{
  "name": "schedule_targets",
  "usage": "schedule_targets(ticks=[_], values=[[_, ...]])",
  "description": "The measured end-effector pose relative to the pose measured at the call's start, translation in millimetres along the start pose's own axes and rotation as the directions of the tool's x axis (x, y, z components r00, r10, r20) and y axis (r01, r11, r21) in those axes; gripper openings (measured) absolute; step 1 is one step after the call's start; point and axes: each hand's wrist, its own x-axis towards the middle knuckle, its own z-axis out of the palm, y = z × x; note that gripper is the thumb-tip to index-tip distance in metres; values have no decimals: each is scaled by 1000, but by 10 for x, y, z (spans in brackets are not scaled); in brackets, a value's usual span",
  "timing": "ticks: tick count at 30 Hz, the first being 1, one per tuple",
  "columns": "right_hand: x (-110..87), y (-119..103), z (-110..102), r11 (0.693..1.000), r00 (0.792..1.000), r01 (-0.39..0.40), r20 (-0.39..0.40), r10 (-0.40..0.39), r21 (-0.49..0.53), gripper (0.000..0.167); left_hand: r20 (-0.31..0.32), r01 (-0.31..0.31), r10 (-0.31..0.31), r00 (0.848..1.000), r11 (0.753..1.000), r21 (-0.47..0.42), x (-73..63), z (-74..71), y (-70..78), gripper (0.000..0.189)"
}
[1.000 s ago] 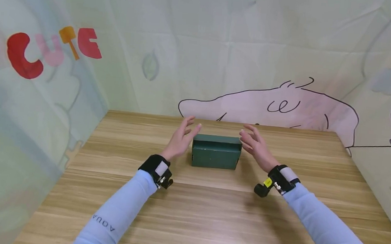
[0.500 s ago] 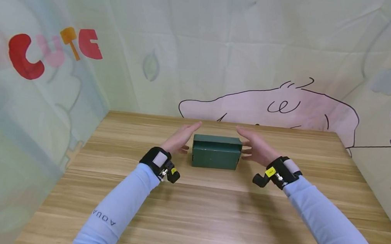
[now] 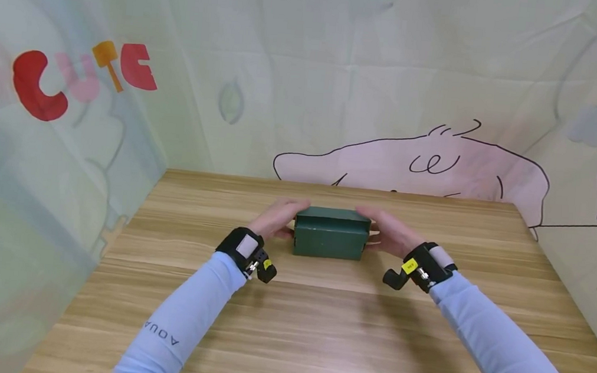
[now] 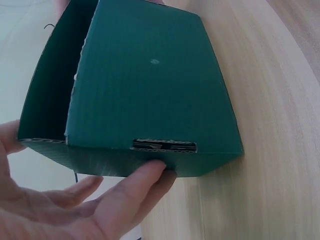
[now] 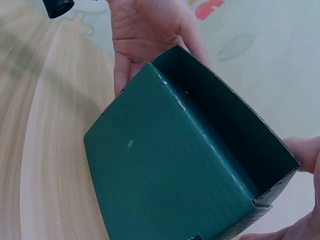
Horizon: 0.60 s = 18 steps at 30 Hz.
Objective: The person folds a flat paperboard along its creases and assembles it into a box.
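A dark green cardboard box (image 3: 329,242) sits on the wooden table, with a long recess along its top in front of a taller back wall. My left hand (image 3: 277,217) grips its left end; in the left wrist view, fingertips touch the end panel (image 4: 115,162) below a small slot, and the thumb lies at the back corner. Around the right end, my right hand (image 3: 393,231) has its thumb at the back edge and its fingers against the side. The recess (image 5: 220,120) looks dark in the right wrist view; its bottom is hidden.
The wooden table (image 3: 312,330) extends in front of the box and to both sides. A printed cloth backdrop (image 3: 308,80) rises behind the table's far edge and along its sides. Each wrist carries a black strap with a small camera.
Both hands have turned and closed in from beside the box onto its two ends, thumbs lowering to the top back edge. The box has stayed in place.
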Motion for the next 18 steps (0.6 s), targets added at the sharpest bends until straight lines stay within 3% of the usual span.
schedule_targets(ticks=[18], values=[[-28, 42, 8, 1000, 1000, 26, 6, -26, -7, 73, -46, -38, 35, 998, 998, -49, 23, 68, -62, 57]])
